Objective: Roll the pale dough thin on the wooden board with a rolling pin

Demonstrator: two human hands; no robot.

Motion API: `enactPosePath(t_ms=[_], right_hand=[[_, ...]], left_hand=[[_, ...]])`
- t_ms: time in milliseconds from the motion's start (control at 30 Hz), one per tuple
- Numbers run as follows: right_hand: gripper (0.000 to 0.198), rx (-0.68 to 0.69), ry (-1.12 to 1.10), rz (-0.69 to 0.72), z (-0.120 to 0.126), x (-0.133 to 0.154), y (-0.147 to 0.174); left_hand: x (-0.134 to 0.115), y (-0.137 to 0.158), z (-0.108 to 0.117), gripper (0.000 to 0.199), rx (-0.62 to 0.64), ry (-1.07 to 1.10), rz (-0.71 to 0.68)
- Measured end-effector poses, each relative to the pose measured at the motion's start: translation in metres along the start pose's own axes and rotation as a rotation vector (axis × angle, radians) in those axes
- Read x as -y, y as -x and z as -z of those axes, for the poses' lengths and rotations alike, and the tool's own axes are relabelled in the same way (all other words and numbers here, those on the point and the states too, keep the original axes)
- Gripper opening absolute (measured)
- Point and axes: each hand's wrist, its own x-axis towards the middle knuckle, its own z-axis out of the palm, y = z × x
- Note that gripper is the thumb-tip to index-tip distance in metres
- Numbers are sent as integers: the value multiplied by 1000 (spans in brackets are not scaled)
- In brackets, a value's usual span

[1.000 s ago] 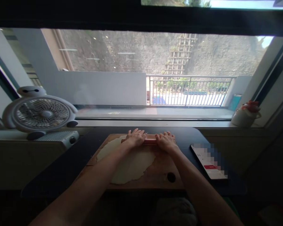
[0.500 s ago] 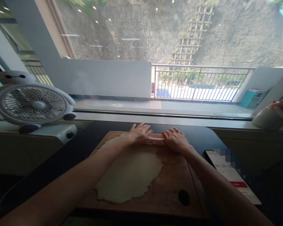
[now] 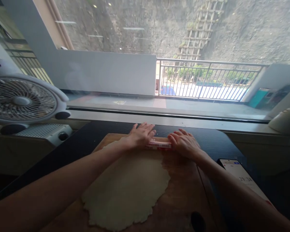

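Note:
A large, thin sheet of pale dough (image 3: 128, 187) with a ragged edge lies on a wooden board (image 3: 178, 190). At the board's far edge, a pale rolling pin with red lettering (image 3: 159, 145) lies crosswise, its middle showing between my hands. My left hand (image 3: 142, 135) rests flat over its left part, fingers spread and pointing away from me. Over the right part lies my right hand (image 3: 185, 142), palm down with its fingers stretched out. Both ends of the pin are hidden under the hands. My left forearm covers part of the dough's left side.
The board sits on a dark table (image 3: 207, 137). A phone (image 3: 241, 175) showing a timer lies on the right, partly behind my right forearm. To the left a white fan (image 3: 21, 101) stands on a grey unit. Beyond the table are a windowsill and a wide window.
The view has shifted closer, with the fan further left and the dough's near edge lower. The lettering on the pin has turned, showing more red. Both hands remain on the pin.

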Motion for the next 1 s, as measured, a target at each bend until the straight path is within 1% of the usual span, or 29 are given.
enactPosePath(t_ms=[33, 100, 133, 167, 233, 333, 367, 400, 433, 467, 500, 600, 633, 700, 767, 833, 867, 933, 1000], right_hand=[[52, 4, -1, -33, 2, -3, -16], [51, 10, -2, -74, 5, -8, -39], [49, 14, 1, -76, 6, -9, -43], [48, 20, 4, -67, 6, -9, -42], [47, 23, 8, -29, 4, -5, -25], [49, -3, 1, 64, 0, 3, 15], [50, -14, -2, 92, 0, 4, 23], [49, -16, -1, 118, 0, 4, 27], [47, -6, 3, 135, 0, 2, 26], [47, 7, 10, 131, 0, -1, 19], [46, 21, 16, 113, -1, -4, 8], [47, 72, 16, -2, 0, -16, -35], [48, 79, 13, -38, 0, -19, -47], [47, 89, 15, -65, 0, -21, -56], [45, 97, 25, -32, 0, -16, -45], [46, 92, 37, 22, -2, -9, -21], [47, 84, 38, 48, -2, -6, -9], [52, 65, 33, 77, -3, -2, 8], [53, 57, 26, 78, -4, -3, 5]], left_hand=[[4, -18, 1, 49, 23, 9, 87], [11, -45, 3, 51, 27, 11, 192], [13, -51, 4, 52, 20, 11, 214], [13, -50, 4, 53, 10, 10, 215], [13, -29, 1, 51, -6, 12, 172], [9, 20, -7, 51, -70, 5, -9], [8, 32, -8, 51, -99, -2, -70], [9, 38, -10, 52, -122, -6, -111], [10, 37, -10, 52, -131, -6, -123], [13, 30, -11, 52, -124, -1, -106], [16, 18, -11, 53, -98, 7, -57], [28, -31, -8, 53, 4, 18, 156], [31, -44, -7, 53, 23, 16, 207], [33, -54, -4, 52, 30, 9, 251], [31, -42, -4, 50, 50, 17, 219], [26, -16, -6, 50, 69, 31, 154], [23, -2, -8, 51, 59, 31, 117], [18, 17, -11, 53, -11, 13, 71], [17, 15, -12, 54, -82, -5, 89]])
